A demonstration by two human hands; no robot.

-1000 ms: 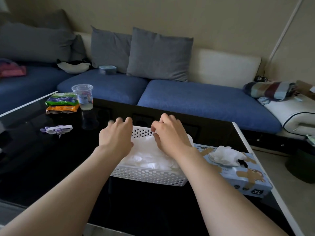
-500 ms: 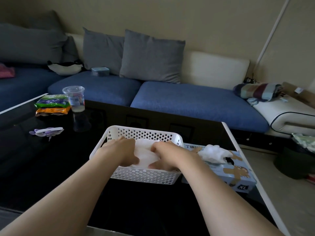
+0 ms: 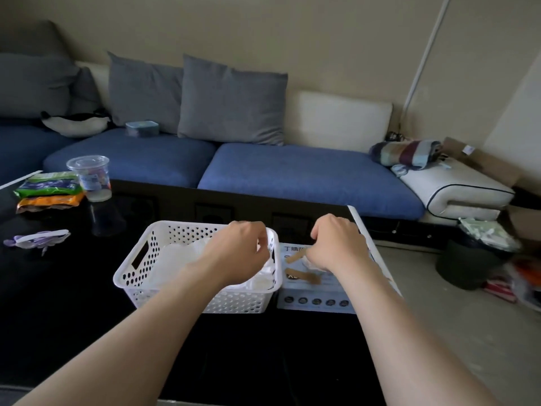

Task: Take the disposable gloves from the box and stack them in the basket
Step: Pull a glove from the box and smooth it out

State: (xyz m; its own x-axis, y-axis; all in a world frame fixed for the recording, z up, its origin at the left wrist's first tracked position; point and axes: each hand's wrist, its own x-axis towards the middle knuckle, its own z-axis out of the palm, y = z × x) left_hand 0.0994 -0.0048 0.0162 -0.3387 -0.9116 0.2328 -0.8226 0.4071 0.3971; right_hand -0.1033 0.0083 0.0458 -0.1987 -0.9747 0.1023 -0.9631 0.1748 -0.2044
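The basket (image 3: 137, 271) sits on the dark table (image 3: 58, 288), and everything else here is placed from it. White gloves (image 3: 181, 253) already lie inside it in a soft, loose pile, so part of the job looks done.

The box (image 3: 316, 291) stands just to the right of the basket, touching it or almost touching. That makes sense: each glove only has to go a short way from one to the other.

The left hand (image 3: 237, 253) is over the right end of the basket, above the pile. Its fingers are curled in, and there is something white by the fingertips, near the basket's rim. It may be pinching a glove, but I cannot tell for sure. It may be there to press the pile flat so the gloves stack well.

The right hand (image 3: 336, 244) is over the top of the box, where the hole should be (the hand hides it). Its fingers are bent down and close together, as if pinching the next glove. A bit of white shows under the palm, but whether the fingers have closed on it is hidden.

Far to the left of the basket are a cup (image 3: 89, 177) and some snack bags (image 3: 48, 191). They are well out of the way.
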